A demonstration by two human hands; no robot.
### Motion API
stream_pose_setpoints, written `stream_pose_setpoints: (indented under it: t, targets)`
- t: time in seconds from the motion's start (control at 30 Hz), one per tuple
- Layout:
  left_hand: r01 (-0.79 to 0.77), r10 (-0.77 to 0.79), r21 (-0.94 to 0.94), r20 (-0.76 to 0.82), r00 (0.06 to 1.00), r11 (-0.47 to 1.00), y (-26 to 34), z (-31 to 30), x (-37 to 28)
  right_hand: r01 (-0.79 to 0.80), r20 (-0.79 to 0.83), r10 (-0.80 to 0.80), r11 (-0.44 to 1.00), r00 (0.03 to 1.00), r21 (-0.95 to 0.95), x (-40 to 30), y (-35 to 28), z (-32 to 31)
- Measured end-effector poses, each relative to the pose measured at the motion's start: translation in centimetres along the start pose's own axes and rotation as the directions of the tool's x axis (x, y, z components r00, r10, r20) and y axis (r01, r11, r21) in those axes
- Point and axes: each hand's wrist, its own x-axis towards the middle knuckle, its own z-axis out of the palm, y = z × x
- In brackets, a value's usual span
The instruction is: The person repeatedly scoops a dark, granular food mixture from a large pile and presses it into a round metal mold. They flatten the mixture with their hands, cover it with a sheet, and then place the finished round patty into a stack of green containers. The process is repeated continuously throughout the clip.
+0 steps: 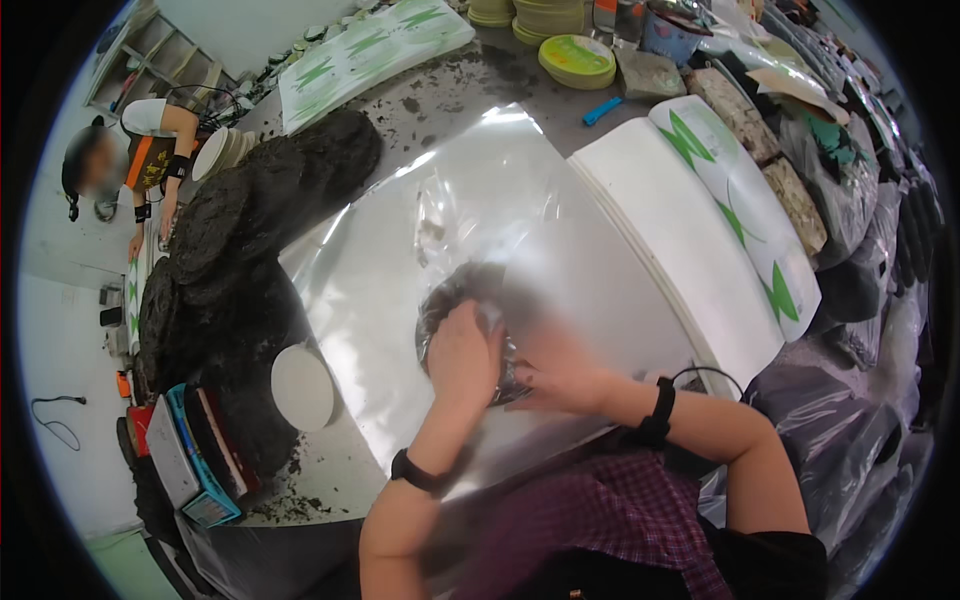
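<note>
A dark round lump (442, 307) lies under or wrapped in clear plastic film, near the front of a large sheet of clear plastic film (375, 315). Over its left part rests my left hand (465, 349), fingers curved around it and thumb toward the right. My right hand (566, 367) is blurred by motion at the lump's right edge. Its fingertips are close to the crinkled film there; whether they grip it cannot be made out. A pale round disc (302, 388) lies left of the film.
Thick dark slabs (217, 217) are piled at the left. A stack of white sheets (675, 240) with green print lies at the right. A blue cutter (602, 111) and yellow-green round discs (576, 60) sit farther back. Another person (154, 150) works at the far left.
</note>
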Motion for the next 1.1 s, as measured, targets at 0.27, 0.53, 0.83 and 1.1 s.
stream_pose_setpoints:
  t: [0.27,0.53,0.83,1.1]
  targets:
    - [-0.159,0.166,0.248,-0.009,0.986,0.956,0.3,0.1,0.0,-0.366,0.233,0.697,0.044,0.678,0.930,6.9,5.3,-4.4]
    - [-0.129,-0.122,-0.470,-0.466,0.876,0.873,-0.7,0.0,-1.2,0.007,-0.307,0.121,0.924,0.944,0.383,7.9,2.6,-2.4]
    - [-0.079,0.035,-0.217,-0.199,0.979,0.973,-1.7,0.6,-1.2,-0.109,0.032,0.105,0.974,0.994,0.200,8.5,2.6,-2.1]
    - [-0.240,0.260,-0.319,0.024,0.965,0.917,-0.3,-2.4,-0.2,-0.119,0.024,0.117,0.966,0.993,0.228,5.6,0.2,-7.2]
